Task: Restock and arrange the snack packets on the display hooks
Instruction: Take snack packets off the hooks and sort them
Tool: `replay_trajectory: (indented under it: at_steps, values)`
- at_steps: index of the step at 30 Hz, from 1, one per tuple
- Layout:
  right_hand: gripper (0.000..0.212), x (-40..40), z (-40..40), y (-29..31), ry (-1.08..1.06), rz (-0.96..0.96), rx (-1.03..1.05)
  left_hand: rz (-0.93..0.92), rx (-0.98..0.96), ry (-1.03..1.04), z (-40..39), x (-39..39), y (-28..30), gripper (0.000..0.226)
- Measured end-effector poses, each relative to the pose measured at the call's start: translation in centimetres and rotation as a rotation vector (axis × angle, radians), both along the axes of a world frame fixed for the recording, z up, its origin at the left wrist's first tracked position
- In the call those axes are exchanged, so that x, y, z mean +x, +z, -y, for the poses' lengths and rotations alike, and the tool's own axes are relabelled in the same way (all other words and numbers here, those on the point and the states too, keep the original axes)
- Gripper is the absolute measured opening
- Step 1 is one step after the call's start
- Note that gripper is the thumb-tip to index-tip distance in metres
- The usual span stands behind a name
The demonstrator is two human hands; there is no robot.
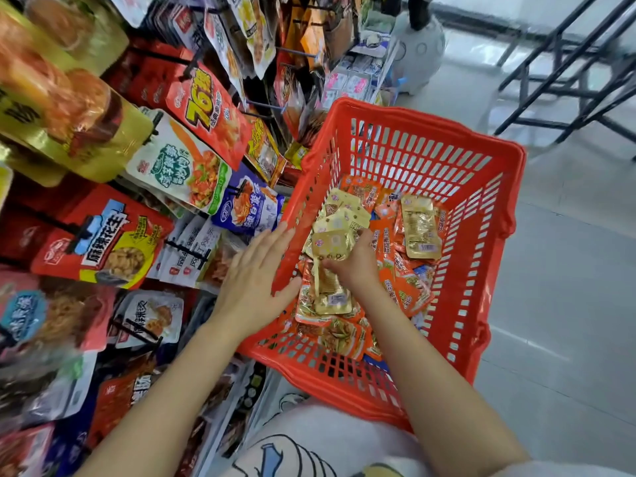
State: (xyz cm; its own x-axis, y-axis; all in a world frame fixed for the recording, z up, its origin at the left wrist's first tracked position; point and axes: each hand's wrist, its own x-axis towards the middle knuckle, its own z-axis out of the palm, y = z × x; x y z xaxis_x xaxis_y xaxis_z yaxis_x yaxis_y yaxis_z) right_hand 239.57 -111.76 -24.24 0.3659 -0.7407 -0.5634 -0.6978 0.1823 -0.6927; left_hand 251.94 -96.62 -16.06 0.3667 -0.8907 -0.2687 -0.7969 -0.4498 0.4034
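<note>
- Right hand (356, 266) down inside the red slotted plastic basket (481, 208), centre of frame, fingers curled round a fanned stack of small gold foil snack packets (335, 232); probably gathered as a bunch so several can go onto one hook together.
- Left hand (254, 277) flat, fingers straight and spread, against the basket's left rim, seemingly steadying it.
- Held packets' long axis running bottom to top of frame, tops toward upper frame.
- More gold and orange packets (395, 242) loose on the basket floor.
- Display hooks with hanging packets (103, 242) filling left of frame.
</note>
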Motion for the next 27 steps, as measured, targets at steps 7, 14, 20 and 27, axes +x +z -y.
replay_trajectory:
  at_steps: [7, 14, 20, 27]
  values:
    - [0.05, -1.3, 2.0, 0.9, -0.154, 0.149, 0.142, -0.01, 0.008, 0.005, 0.1, 0.0, 0.0, 0.079]
    - [0.038, 0.1, 4.3, 0.3, -0.148, 0.196, 0.081, -0.016, 0.009, 0.01, 0.1, -0.1, -0.1, 0.079]
    - [0.073, 2.3, 3.0, -0.2, -0.044, -0.096, -0.077, -0.017, -0.002, 0.01, 0.1, 0.0, -0.1, 0.076]
    - [0.086, 2.7, 3.1, -0.3, -0.149, 0.082, 0.058, -0.035, -0.006, 0.025, 0.0, 0.0, -0.1, 0.077]
